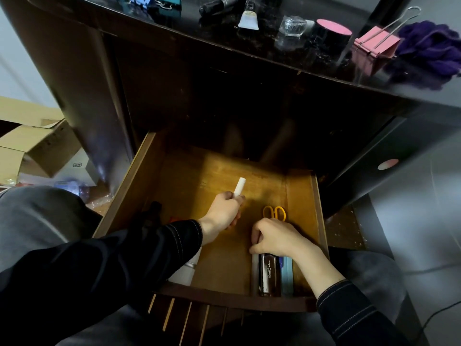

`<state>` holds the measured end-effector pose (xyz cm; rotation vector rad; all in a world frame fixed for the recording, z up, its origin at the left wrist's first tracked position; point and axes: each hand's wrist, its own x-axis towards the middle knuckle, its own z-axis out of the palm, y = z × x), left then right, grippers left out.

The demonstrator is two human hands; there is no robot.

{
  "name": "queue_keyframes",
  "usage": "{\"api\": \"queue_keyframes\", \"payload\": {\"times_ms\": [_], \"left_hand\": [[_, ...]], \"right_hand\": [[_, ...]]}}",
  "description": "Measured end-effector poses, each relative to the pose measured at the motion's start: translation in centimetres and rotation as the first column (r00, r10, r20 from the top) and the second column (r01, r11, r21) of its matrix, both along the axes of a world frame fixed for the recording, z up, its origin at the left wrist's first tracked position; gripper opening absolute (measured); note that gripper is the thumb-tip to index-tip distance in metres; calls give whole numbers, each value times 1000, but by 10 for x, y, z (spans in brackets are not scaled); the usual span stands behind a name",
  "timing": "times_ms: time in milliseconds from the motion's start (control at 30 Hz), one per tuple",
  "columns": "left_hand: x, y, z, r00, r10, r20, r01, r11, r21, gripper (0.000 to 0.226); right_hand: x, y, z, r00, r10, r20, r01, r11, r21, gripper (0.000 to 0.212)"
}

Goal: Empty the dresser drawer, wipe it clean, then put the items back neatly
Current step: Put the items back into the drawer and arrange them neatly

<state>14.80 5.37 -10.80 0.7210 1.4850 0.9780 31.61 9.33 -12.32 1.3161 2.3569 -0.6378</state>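
**Floor** (411, 221): grey, off to the right of both hands.

**Dresser** (82, 78): dark wood with a glossy black top (224, 38), rising well beyond both hands.

**Cardboard boxes** (35, 148): opened, well to the left of the left hand.

**On the top, largest first:**
- purple cloth (431, 46), bunched, far beyond the right hand
- pink binder clip (374, 46), touching the cloth
- black cylinder with a pink face (331, 31)
- clear glass bottle (293, 26)
- white tube (248, 20)

**Drawer** (139, 181): pulled out, amber wood inside, its floor worn and streaked pale. Both hands are inside it.

**Left hand** (223, 213): dark sleeve. The fingers are closed round the lower end of a white stick (240, 186), whose upper end juts out past the knuckles.

**Right hand** (277, 237): the fingers are curled down onto the far ends of a row of items along the drawer's right side. Whether they clamp any of them cannot be told.

**Row under the right hand:** all three run back from the hand toward the drawer front.
- dark case (268, 273), glossy, with script lettering
- pale blue bar (287, 270), just to its right
- grey-white strip (254, 270), just to its left

**White pot** (185, 270): beneath the left forearm, partly hidden.

**Scissors** (274, 211): orange handles just beyond the right hand's knuckles, blades hidden under it.
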Motion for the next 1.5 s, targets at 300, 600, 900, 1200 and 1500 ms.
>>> {"api": "queue_keyframes", "payload": {"times_ms": [300,600,900,1200,1500], "left_hand": [[1,0,2,995,-11,95,19,996,-88,23],[5,-8,1,925,-374,-70,374,927,-21,21],[2,-13,-6,902,-386,-195,366,921,-131,12],[3,-13,-5,894,-425,-139,394,896,-205,25],[7,-16,-7,856,-509,-89,467,836,-288,14]], "right_hand": [[3,6,16,908,-274,-318,325,938,119,13],[-5,6,29,570,-409,-713,394,897,-199,17],[-13,8,12,683,-493,-539,432,868,-246,12],[-12,6,0,839,-384,-386,385,920,-77,8],[-9,7,-2,933,-270,-238,267,963,-45,12]]}}
